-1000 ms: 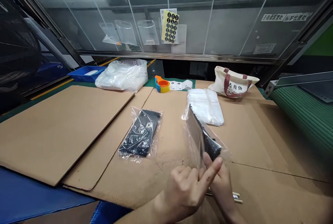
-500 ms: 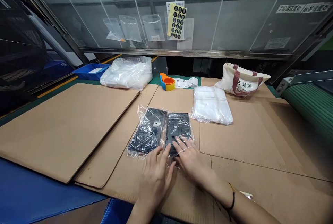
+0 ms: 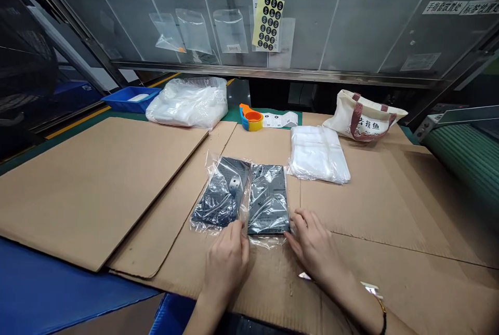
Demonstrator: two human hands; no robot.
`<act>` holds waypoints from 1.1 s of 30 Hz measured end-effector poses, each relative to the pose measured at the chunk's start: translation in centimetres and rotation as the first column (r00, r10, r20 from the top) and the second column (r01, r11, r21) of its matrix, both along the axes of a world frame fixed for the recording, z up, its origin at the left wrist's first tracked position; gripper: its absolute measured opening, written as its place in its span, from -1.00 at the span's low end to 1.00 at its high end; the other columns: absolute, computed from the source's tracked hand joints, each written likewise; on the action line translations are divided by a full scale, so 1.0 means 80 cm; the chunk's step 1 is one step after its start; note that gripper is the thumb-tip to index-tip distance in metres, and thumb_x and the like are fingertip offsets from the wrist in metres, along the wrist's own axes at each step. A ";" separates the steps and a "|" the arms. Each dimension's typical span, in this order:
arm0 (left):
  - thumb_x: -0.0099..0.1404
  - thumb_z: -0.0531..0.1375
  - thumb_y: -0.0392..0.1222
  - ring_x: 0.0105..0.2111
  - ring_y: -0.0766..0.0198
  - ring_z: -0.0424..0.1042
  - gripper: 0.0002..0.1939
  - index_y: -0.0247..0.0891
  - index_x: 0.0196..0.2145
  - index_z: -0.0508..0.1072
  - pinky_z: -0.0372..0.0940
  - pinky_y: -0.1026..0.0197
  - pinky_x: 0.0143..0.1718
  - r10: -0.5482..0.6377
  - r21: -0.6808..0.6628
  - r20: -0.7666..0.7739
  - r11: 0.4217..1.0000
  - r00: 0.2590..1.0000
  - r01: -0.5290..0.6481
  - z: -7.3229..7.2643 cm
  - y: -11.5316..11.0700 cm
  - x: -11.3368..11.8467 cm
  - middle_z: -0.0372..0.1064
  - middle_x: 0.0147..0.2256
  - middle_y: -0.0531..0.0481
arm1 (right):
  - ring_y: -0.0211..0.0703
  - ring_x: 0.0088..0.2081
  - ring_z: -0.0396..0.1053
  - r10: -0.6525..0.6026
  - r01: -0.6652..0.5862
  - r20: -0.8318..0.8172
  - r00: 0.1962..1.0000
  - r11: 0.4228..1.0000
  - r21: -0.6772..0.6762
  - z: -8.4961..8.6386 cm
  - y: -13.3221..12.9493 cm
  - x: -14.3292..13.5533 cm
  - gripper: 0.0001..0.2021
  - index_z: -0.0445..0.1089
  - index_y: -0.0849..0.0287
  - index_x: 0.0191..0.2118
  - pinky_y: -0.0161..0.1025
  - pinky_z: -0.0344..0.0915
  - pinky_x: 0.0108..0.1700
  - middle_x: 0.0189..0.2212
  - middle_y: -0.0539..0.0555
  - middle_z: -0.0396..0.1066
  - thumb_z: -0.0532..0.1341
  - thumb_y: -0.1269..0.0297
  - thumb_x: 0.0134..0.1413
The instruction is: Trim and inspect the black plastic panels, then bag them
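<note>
Two dark flat plastic panels lie side by side on the cardboard, each inside a clear plastic bag. The left bagged panel [image 3: 222, 195] is tilted and bears a small silvery patch. The right bagged panel [image 3: 268, 200] lies straighter, with film sticking out at its near edge. My left hand [image 3: 228, 257] is closed, its fingertips pinching the film at the near left corner of the right bag, close to the left one. At the near right corner, my right hand [image 3: 317, 244] has thumb and fingers around the bag's edge; the exact contact is partly hidden.
A stack of flat clear bags [image 3: 317, 154] lies behind on the right, beside a cloth tote [image 3: 364, 117]. Farther back are an orange-blue tape dispenser [image 3: 251, 118], a bulging plastic bag [image 3: 189, 104] and a blue tray [image 3: 128, 98]. A raised cardboard sheet [image 3: 97, 184] lies left.
Both hands have drawn off the right panel's surface to its near corners, the right hand moving rightward. The left hand's fingers have curled in. The right bag looks flatter, and the view has tilted slightly.
</note>
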State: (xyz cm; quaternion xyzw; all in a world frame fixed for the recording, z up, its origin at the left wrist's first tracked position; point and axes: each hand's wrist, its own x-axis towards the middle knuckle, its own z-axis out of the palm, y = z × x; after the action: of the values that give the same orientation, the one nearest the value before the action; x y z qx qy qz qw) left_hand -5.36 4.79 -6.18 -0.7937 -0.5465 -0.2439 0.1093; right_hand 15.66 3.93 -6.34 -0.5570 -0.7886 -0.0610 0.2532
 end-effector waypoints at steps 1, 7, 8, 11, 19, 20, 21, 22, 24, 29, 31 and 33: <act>0.25 -0.03 -0.46 -0.48 0.22 0.39 -0.81 -0.25 -0.28 0.28 0.24 0.22 -0.47 -0.002 -0.005 -0.012 1.000 1.000 0.002 0.000 -0.001 -0.001 0.33 -0.47 0.02 | -0.01 -0.30 0.41 -0.009 0.009 -0.008 1.000 0.999 -0.036 -0.004 0.002 0.001 -0.83 0.28 0.19 -0.19 -0.22 0.35 -0.39 -0.30 0.13 0.40 0.23 0.44 0.08; 0.30 0.04 -0.33 -0.12 0.05 0.36 -0.68 -0.36 0.01 0.28 0.31 0.07 -0.13 -0.145 0.007 -0.014 0.989 0.989 0.145 0.011 0.000 0.009 0.33 -0.12 -0.23 | -0.11 -0.46 0.39 -0.003 -0.023 -0.121 0.993 0.977 -0.211 -0.021 0.013 0.000 -0.84 0.16 0.10 -0.38 -0.28 0.28 -0.43 -0.49 0.00 0.35 0.12 0.50 0.13; 0.32 0.07 -0.30 -0.07 0.03 0.33 -0.65 -0.35 0.06 0.26 0.29 0.04 -0.07 -0.196 -0.003 -0.017 0.981 0.980 0.196 0.012 0.003 0.012 0.31 -0.08 -0.24 | -0.13 -0.48 0.38 -0.004 -0.030 -0.147 0.989 0.973 -0.230 -0.021 0.015 -0.001 -0.82 0.14 0.09 -0.41 -0.29 0.25 -0.45 -0.52 -0.01 0.34 0.10 0.50 0.14; 0.31 0.15 -0.26 -0.11 0.03 0.33 -0.64 -0.31 0.05 0.27 0.26 0.03 -0.10 -0.276 -0.080 -0.063 0.959 0.959 0.271 0.010 0.013 0.022 0.34 -0.11 -0.19 | -0.14 -0.48 0.38 -0.023 -0.047 -0.230 0.973 0.955 -0.294 -0.017 0.017 -0.001 -0.81 0.09 0.07 -0.43 -0.30 0.22 -0.44 -0.53 -0.02 0.33 0.06 0.49 0.15; 0.30 0.11 -0.41 -0.39 0.12 0.29 -0.86 -0.21 -0.37 0.28 0.14 0.12 -0.33 -0.346 -0.269 -0.157 0.916 0.925 0.297 -0.002 0.031 0.024 0.33 -0.40 0.02 | -0.19 -0.52 0.35 -0.029 -0.108 -0.439 0.898 0.952 -0.285 -0.004 0.011 0.008 -0.84 0.12 0.08 -0.41 -0.33 0.24 -0.46 -0.55 -0.03 0.32 0.04 0.41 0.20; 0.31 0.10 -0.40 -0.40 0.13 0.29 -0.86 -0.21 -0.37 0.28 0.14 0.12 -0.33 -0.352 -0.269 -0.153 0.914 0.924 0.304 -0.002 0.032 0.024 0.33 -0.40 0.02 | -0.19 -0.49 0.37 -0.005 -0.120 -0.454 0.891 0.962 -0.247 -0.003 0.009 0.009 -0.86 0.15 0.09 -0.38 -0.33 0.26 -0.43 -0.52 -0.02 0.34 0.03 0.43 0.21; 0.32 0.10 -0.40 -0.40 0.13 0.29 -0.86 -0.22 -0.37 0.28 0.14 0.12 -0.32 -0.357 -0.267 -0.149 0.912 0.922 0.310 -0.002 0.032 0.024 0.33 -0.41 0.02 | -0.19 -0.46 0.39 0.019 -0.131 -0.463 0.886 0.969 -0.211 -0.002 0.007 0.009 -0.87 0.19 0.11 -0.34 -0.33 0.29 -0.40 -0.48 0.00 0.36 0.01 0.44 0.22; 0.32 0.09 -0.41 -0.41 0.14 0.29 -0.86 -0.22 -0.37 0.28 0.13 0.12 -0.31 -0.361 -0.266 -0.149 0.911 0.920 0.315 -0.002 0.032 0.024 0.34 -0.41 0.02 | -0.19 -0.42 0.41 0.038 -0.138 -0.465 0.884 0.973 -0.183 -0.001 0.004 0.009 -0.87 0.22 0.12 -0.30 -0.33 0.31 -0.37 -0.44 0.02 0.38 0.00 0.46 0.23; 0.32 0.08 -0.42 -0.42 0.15 0.29 -0.84 -0.22 -0.39 0.27 0.13 0.12 -0.31 -0.366 -0.265 -0.153 0.910 0.918 0.319 -0.003 0.032 0.024 0.34 -0.41 0.02 | -0.19 -0.38 0.43 0.064 -0.146 -0.447 0.892 0.978 -0.150 -0.001 -0.002 0.010 -0.84 0.27 0.13 -0.23 -0.33 0.33 -0.34 -0.39 0.04 0.40 0.00 0.48 0.25; 0.35 0.04 -0.41 -0.45 0.16 0.27 -0.81 -0.21 -0.41 0.24 0.11 0.13 -0.31 -0.367 -0.232 -0.160 0.916 0.916 0.327 -0.008 0.033 0.024 0.31 -0.45 0.04 | -0.16 -0.35 0.44 0.068 -0.119 -0.387 0.920 0.987 -0.108 -0.006 -0.005 0.021 -0.80 0.28 0.13 -0.20 -0.29 0.37 -0.31 -0.38 0.04 0.38 -0.01 0.54 0.22; 0.37 0.02 -0.40 -0.47 0.18 0.27 -0.79 -0.21 -0.42 0.24 0.11 0.14 -0.31 -0.369 -0.213 -0.165 0.919 0.915 0.333 -0.010 0.034 0.024 0.30 -0.47 0.04 | -0.14 -0.34 0.45 0.060 -0.106 -0.372 0.926 0.989 -0.104 -0.006 -0.004 0.024 -0.77 0.28 0.13 -0.18 -0.26 0.40 -0.31 -0.37 0.05 0.38 -0.01 0.56 0.20; 0.38 -0.01 -0.40 -0.48 0.18 0.27 -0.78 -0.21 -0.43 0.24 0.10 0.14 -0.33 -0.369 -0.189 -0.183 0.923 0.911 0.336 -0.010 0.034 0.024 0.29 -0.47 0.04 | -0.12 -0.27 0.45 0.072 -0.116 -0.367 0.927 0.988 -0.098 -0.005 -0.002 0.025 -0.73 0.29 0.14 -0.14 -0.23 0.43 -0.26 -0.32 0.09 0.39 -0.02 0.59 0.17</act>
State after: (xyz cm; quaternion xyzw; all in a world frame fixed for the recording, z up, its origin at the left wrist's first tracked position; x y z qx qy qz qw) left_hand -3.46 7.52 -6.96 -0.9071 -0.3958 -0.1296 0.0603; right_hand 17.68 3.78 -6.76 -0.5340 -0.7564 0.1017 0.3638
